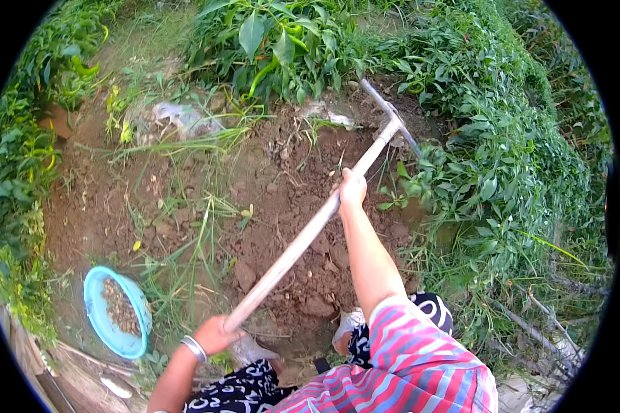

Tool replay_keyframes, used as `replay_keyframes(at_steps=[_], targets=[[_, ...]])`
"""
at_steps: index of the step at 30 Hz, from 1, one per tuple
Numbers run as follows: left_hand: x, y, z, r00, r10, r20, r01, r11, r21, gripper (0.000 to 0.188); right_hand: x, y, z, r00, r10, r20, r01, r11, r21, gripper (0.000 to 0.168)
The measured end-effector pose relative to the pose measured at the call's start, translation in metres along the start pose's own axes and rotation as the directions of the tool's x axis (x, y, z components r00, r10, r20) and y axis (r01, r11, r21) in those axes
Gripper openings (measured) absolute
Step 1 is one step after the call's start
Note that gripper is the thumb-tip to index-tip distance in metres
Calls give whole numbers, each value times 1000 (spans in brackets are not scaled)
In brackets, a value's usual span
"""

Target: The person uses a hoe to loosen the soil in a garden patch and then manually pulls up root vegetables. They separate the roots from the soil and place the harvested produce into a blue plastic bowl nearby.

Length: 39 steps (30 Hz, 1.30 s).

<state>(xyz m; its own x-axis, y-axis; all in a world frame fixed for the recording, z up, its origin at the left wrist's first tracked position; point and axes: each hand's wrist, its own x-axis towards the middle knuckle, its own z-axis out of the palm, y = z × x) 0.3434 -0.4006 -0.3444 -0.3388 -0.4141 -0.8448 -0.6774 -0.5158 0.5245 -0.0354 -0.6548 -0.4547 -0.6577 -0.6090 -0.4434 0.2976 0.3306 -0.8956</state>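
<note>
A mattock-like digging tool (pixel 302 245) with a long wooden handle slants across my view, its metal head (pixel 391 109) at the upper right. My left hand (pixel 217 333), with a silver bangle at the wrist, grips the butt end of the handle. Farther up, my right hand (pixel 352 192) is closed around the handle below the head. The head appears over the dug soil (pixel 310 206) beside the pepper plants; whether it touches the ground I cannot tell. Loose brown clods lie below the handle, in front of my feet.
A light-blue plastic basin (pixel 95 304) holding small brownish lumps stands at the lower left. Pepper plants (pixel 284 46) with green peppers border the plot. Uprooted grass (pixel 201 242) and scraps of clear plastic film (pixel 183 116) lie on the soil. Dry branches (pixel 540 320) are at the lower right.
</note>
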Motion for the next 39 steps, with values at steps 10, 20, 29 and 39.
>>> replay_keyframes(at_steps=[10, 20, 29, 39], targets=[[-105, -132, 59, 981, -178, 74, 177, 984, 22, 56, -174, 88, -31, 973, 214, 85, -222, 970, 96, 19], [-74, -163, 60, 980, -189, -64, 199, 947, 251, 45, -180, 56, -50, 994, 40, 103, -58, 982, 178, 22], [14, -31, 22, 997, -16, -70, 35, 962, 271, 40, -61, -16, -35, 992, -125, 10, 124, 989, 77, 25], [-101, 4, -9, 917, -362, 166, 370, 929, -17, 22, -114, 26, -23, 988, 152, -38, -155, 982, -112, 29]])
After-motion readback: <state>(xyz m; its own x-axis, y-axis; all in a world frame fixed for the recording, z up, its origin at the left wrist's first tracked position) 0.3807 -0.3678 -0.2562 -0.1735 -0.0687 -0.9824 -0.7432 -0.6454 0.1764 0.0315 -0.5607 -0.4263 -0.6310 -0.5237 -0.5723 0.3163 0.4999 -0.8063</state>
